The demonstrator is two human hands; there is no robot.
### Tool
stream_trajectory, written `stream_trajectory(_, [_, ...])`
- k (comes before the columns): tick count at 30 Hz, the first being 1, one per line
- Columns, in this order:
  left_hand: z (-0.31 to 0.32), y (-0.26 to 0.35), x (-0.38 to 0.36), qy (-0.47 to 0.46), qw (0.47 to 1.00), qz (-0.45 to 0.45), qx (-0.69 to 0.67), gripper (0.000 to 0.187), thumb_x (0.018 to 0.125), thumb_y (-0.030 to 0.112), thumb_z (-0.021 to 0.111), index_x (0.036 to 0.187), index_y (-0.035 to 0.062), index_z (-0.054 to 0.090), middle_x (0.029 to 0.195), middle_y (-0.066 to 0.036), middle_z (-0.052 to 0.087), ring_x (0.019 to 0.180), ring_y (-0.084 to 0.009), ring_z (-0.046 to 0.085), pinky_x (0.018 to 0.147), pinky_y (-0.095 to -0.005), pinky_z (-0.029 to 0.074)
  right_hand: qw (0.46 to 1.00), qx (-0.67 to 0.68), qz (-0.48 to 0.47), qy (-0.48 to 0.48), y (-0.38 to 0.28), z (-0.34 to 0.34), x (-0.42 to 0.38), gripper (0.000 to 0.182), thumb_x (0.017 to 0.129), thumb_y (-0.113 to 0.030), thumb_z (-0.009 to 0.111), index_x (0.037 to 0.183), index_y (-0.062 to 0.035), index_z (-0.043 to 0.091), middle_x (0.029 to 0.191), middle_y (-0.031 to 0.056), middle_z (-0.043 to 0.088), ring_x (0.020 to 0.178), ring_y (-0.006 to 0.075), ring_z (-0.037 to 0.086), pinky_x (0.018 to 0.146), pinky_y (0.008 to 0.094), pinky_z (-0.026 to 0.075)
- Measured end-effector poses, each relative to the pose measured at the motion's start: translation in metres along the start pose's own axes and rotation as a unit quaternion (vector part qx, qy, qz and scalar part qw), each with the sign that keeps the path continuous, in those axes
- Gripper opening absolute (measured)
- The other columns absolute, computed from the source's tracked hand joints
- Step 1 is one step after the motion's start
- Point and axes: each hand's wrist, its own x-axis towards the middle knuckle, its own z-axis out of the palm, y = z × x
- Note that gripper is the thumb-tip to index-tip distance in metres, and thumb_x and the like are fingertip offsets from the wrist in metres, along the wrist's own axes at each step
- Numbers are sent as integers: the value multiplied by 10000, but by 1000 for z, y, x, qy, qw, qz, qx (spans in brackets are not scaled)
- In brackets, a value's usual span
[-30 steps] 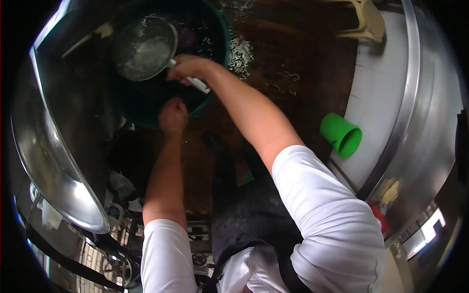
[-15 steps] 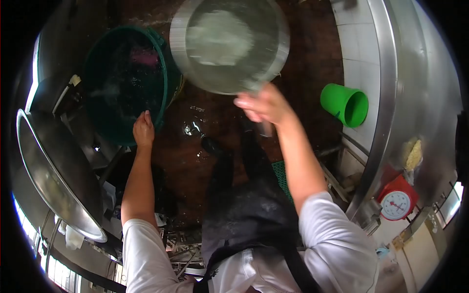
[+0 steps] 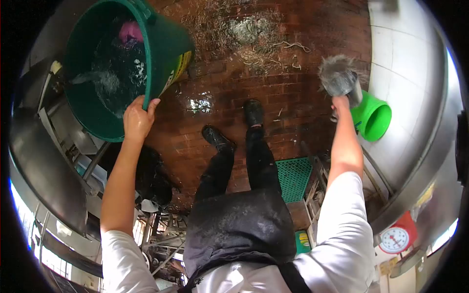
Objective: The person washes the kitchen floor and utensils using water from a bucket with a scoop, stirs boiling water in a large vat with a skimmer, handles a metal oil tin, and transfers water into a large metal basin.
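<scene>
My left hand (image 3: 138, 120) is closed over the near rim of a large dark green bucket (image 3: 168, 53). The bucket is tipped toward me, with churned water (image 3: 110, 80) and a pink thing (image 3: 130, 32) inside. Out to the right, my right hand (image 3: 340, 103) grips a metal dipper (image 3: 355, 93), its handle mostly hidden by my fist. A grey, fuzzy-edged mass (image 3: 337, 73) at the dipper looks like water in motion, though blur hides its exact form. Just beside the dipper lies a bright green bucket (image 3: 378, 119) on its side.
Water spreads over the brick floor (image 3: 229, 83), with pale strands (image 3: 293, 46) on it. A green perforated mat (image 3: 294, 178) lies right of my boots (image 3: 253, 113). A red dial scale (image 3: 394, 239) is at the lower right, and a big metal pan (image 3: 41, 161) at the left.
My right hand has swung the dipper from the upper middle out to the right and lower down. A splash now shows on the floor ahead. The dark green bucket appears shifted left and up.
</scene>
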Motion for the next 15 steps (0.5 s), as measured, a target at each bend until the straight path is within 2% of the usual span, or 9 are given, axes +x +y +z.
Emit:
stream_trajectory(1, [4, -4, -1, 6, 1000, 3, 9, 413, 919, 436, 641, 932, 26, 685, 910, -196, 678, 847, -440, 629, 733, -498, 498, 990, -133, -8, -34, -26, 15, 16, 220, 843, -106, 579, 974, 43, 675, 908, 172, 708, 642, 306, 676, 564, 438, 514])
stream_trajectory(3, [8, -11, 0, 20, 999, 13, 22, 415, 915, 437, 646, 929, 24, 685, 921, -190, 680, 862, -436, 632, 740, -495, 501, 984, -166, -21, 62, -53, 61, 32, 378, 863, -144, 609, 1165, 82, 588, 1068, 227, 696, 869, 396, 709, 750, 458, 560])
stream_trajectory(5, [2, 0, 1, -19, 1000, -11, 15, 431, 914, 435, 648, 980, 11, 688, 967, -191, 684, 900, -430, 635, 771, -484, 511, 982, -125, 0, 140, -117, 61, -29, 603, 863, -155, 625, 1340, 134, 395, 1141, 273, 662, 1015, 416, 678, 883, 471, 542])
stream_trajectory(7, [-8, 8, 3, -49, 998, -43, 11, 438, 912, 429, 651, 1008, 2, 687, 978, -196, 682, 910, -429, 635, 785, -480, 513, 983, -141, -31, 112, -163, 36, -90, 606, 931, -153, 598, 1402, 99, 312, 1108, 256, 680, 998, 382, 690, 817, 469, 595])
stream_trajectory(8, [-11, 6, 2, -44, 998, -38, 5, 432, 911, 423, 652, 1015, 6, 688, 988, -191, 683, 917, -423, 636, 791, -477, 515, 976, -124, -81, 161, -167, 33, -104, 521, 924, -128, 591, 1334, 101, 364, 1037, 280, 681, 946, 404, 692, 769, 469, 597])
stream_trajectory(11, [-4, -4, 0, -24, 999, -18, -15, 410, 907, 408, 656, 1034, 20, 690, 1020, -176, 684, 947, -401, 640, 811, -467, 518, 933, -115, -233, 249, -204, 6, -164, 418, 910, -122, 596, 1224, 84, 413, 935, 290, 674, 851, 422, 689, 700, 480, 577])
stream_trajectory(12, [-2, -7, 1, -16, 1000, -8, -21, 402, 905, 404, 658, 1037, 26, 691, 1032, -170, 683, 964, -391, 640, 821, -463, 518, 907, -68, -326, 258, -223, -7, -204, 374, 901, -118, 593, 1179, 63, 423, 889, 290, 661, 807, 434, 677, 674, 496, 558])
stream_trajectory(13, [-4, -9, 1, -9, 1000, 1, -25, 393, 903, 399, 659, 1041, 32, 691, 1044, -164, 683, 980, -382, 641, 830, -459, 519, 872, -19, -414, 260, -245, -22, -253, 330, 891, -114, 591, 1135, 42, 432, 843, 290, 649, 763, 445, 664, 649, 511, 540])
stream_trajectory(15, [-14, -6, 3, -40, 998, -24, -40, 405, 904, 395, 654, 1083, 32, 682, 1077, -157, 680, 1030, -363, 633, 862, -441, 518, 865, 61, -471, 162, -301, -42, -358, 291, 881, -99, 586, 1116, 28, 468, 793, 271, 640, 724, 446, 653, 634, 522, 525])
